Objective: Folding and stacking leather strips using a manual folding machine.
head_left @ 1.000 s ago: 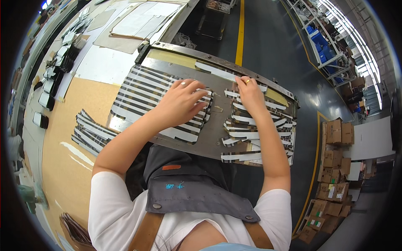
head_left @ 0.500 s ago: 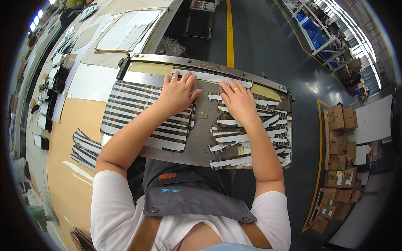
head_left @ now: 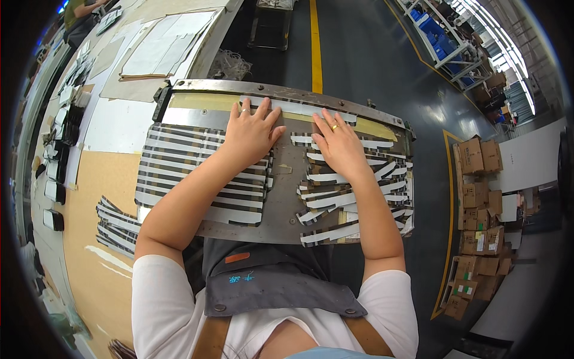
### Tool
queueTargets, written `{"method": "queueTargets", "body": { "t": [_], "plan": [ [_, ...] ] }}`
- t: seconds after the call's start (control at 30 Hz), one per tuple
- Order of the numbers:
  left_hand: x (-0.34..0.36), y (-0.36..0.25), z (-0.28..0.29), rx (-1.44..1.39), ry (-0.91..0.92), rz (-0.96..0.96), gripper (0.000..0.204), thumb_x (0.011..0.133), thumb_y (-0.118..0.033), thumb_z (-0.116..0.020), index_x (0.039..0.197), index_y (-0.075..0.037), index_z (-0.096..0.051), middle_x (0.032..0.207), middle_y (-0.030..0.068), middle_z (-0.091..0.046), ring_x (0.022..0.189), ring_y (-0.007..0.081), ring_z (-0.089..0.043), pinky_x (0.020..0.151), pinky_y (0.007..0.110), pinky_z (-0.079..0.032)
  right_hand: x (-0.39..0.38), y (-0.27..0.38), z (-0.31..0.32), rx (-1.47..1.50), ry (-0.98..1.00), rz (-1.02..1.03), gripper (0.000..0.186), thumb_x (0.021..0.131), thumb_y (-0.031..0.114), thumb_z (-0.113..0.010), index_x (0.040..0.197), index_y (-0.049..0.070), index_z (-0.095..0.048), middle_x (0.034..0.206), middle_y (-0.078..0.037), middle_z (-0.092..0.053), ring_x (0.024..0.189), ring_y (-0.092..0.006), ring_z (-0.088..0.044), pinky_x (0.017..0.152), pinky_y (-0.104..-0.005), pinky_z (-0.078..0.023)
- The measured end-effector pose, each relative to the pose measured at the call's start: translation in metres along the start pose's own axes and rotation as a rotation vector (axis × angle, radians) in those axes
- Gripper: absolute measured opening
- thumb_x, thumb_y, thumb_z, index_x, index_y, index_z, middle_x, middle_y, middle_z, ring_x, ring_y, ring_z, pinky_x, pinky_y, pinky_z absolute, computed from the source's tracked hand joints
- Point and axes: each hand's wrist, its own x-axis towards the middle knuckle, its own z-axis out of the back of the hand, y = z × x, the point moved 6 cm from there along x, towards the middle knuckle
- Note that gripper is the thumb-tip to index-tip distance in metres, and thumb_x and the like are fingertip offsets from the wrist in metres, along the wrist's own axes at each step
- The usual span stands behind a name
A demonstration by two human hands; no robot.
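A long white strip with dark edging (head_left: 299, 108) lies along the far side of a metal board (head_left: 278, 194), close to its raised metal rail (head_left: 257, 88). My left hand (head_left: 254, 130) lies palm down with fingers spread, its fingertips on the strip's left part. Farther right, my right hand (head_left: 341, 148) also has its fingers outstretched, their tips touching the strip's right part. Beneath the strip runs yellow tape (head_left: 200, 100). Rows of similar black-and-white strips (head_left: 179, 157) sit under my left forearm. A looser, crisscrossed group of strips (head_left: 326, 200) lies around my right forearm.
Left of the board, a bench (head_left: 113, 179) carries another bundle of strips (head_left: 116, 226), paper sheets (head_left: 170, 45) and dark stacked pieces (head_left: 57, 158). Cardboard boxes (head_left: 475, 197) stand along the right beyond a yellow floor line. Part of another person (head_left: 78, 15) shows at far left.
The strip has shifted slightly away from me toward the rail, baring yellow tape on its near side. Both hands moved with it and stay flat. The whole view shifted a little.
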Motion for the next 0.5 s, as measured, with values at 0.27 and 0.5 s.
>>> {"method": "queueTargets", "body": {
  "t": [0.27, 0.5],
  "plan": [
    [0.001, -0.004, 0.001, -0.136, -0.06, -0.039, 0.044, 0.093, -0.036, -0.049, 0.127, -0.007, -0.051, 0.122, 0.0113, -0.053, 0.114, 0.032, -0.047, 0.099, 0.042, -0.035, 0.0, 0.01, 0.013, -0.047, -0.129, 0.084, 0.042, 0.092, 0.031, -0.053, 0.13, 0.012, -0.052, 0.129, -0.012, -0.051, 0.119, -0.0318, -0.047, 0.099, -0.0443, -0.038],
    [-0.004, -0.01, 0.001, -0.055, -0.157, -0.063, 0.046, 0.091, -0.036, -0.052, 0.123, -0.003, -0.053, 0.119, 0.0131, -0.054, 0.111, 0.0322, -0.049, 0.098, 0.041, -0.036, 0.001, 0.008, 0.014, 0.038, -0.074, 0.011, 0.039, 0.092, 0.028, -0.054, 0.125, 0.009, -0.056, 0.119, -0.014, -0.054, 0.111, -0.0306, -0.051, 0.093, -0.0419, -0.042]
  ]
}}
